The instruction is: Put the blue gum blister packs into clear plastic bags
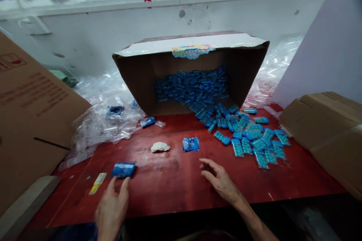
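On the red tabletop, my left hand (111, 205) is at the near left, slightly smeared, with thumb and forefinger apart. Its fingertips are just below a dark blue packet (123, 170); whether they touch it I cannot tell. My right hand (219, 180) hovers right of centre, fingers loosely curved and thumb apart, with nothing in it. Just beyond it lie flat blue printed sachets (190, 144). A crumpled white lump (160, 147) rests left of these. To the right spreads a heap of clear, blue-capped cases (260, 144) with turquoise pieces inside.
A cardboard box (135, 86) on its side opens toward me, more blue cases spilling out. Clear plastic packaging (104, 120) is piled at left. Cartons stand at far left (34, 120) and right (325, 135). Yellow labels (97, 183) lie near the left edge.
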A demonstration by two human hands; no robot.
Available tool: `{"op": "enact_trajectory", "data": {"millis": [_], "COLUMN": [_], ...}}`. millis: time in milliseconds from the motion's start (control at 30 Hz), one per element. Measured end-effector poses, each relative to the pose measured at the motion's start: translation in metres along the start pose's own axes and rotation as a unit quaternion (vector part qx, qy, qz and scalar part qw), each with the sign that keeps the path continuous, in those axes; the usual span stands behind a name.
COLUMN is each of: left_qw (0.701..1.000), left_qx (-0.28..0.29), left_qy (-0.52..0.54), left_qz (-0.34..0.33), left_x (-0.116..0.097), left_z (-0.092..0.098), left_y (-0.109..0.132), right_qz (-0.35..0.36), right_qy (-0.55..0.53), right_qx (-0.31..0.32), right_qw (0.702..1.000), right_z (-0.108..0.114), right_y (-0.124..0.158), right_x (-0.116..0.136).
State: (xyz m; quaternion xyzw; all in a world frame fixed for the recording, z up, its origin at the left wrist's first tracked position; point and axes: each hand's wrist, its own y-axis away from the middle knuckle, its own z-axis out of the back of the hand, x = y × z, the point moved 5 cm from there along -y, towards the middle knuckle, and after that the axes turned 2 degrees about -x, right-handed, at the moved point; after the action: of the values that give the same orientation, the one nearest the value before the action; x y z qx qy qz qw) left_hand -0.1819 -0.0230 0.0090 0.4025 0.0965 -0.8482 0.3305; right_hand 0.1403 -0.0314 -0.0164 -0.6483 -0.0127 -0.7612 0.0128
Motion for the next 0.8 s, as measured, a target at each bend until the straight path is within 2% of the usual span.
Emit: {"op": "enact_trajectory", "data": {"millis": [33,67,100,167,200,267,333,400,500,633,800], "left_qw": [0.993,0.978,0.962,0.941,0.933,0.921,0.918,0.919,0.908,0.901,0.89], "left_qx": [-0.064,-0.105,-0.116,-0.064,-0.005,0.086,0.131,0.145,0.13,0.107,0.115], "left_qy": [-0.065,-0.099,-0.103,-0.05,-0.031,-0.004,-0.007,-0.06,-0.114,-0.121,-0.166], "left_qz": [-0.074,-0.151,-0.226,-0.33,-0.359,-0.38,-0.373,-0.362,-0.381,-0.403,-0.408], "left_x": [-0.008,-0.019,-0.032,-0.06,-0.074,-0.099,-0.115,-0.118,-0.112,-0.107,-0.111], "left_z": [0.008,0.008,-0.001,-0.038,-0.064,-0.116,-0.157,-0.185,-0.201,-0.201,-0.2], "left_y": [-0.003,-0.002,0.003,0.015,0.021,0.03,0.032,0.03,0.026,0.026,0.029], "right_qz": [0.001,0.003,0.005,0.007,0.007,0.005,-0.001,-0.005,-0.01,-0.016,-0.01], "right_qy": [0.003,0.007,0.012,0.021,0.024,0.029,0.033,0.039,0.045,0.036,0.031], "right_qx": [-0.004,-0.007,-0.01,-0.012,-0.012,-0.01,-0.008,-0.012,-0.028,-0.042,-0.033], "right_qw": [1.0,1.0,1.0,1.0,1.0,1.0,0.999,0.999,0.999,0.998,0.999], "right_z": [0.002,0.003,0.004,0.004,0.003,0.003,0.007,0.013,0.025,0.032,0.026], "right_y": [-0.002,-0.004,-0.006,-0.009,-0.009,-0.008,-0.004,0.001,0.007,0.004,-0.012], "right_x": [-0.001,-0.002,-0.003,-0.003,-0.003,-0.002,-0.001,0.001,0.003,0.005,0.009]}}
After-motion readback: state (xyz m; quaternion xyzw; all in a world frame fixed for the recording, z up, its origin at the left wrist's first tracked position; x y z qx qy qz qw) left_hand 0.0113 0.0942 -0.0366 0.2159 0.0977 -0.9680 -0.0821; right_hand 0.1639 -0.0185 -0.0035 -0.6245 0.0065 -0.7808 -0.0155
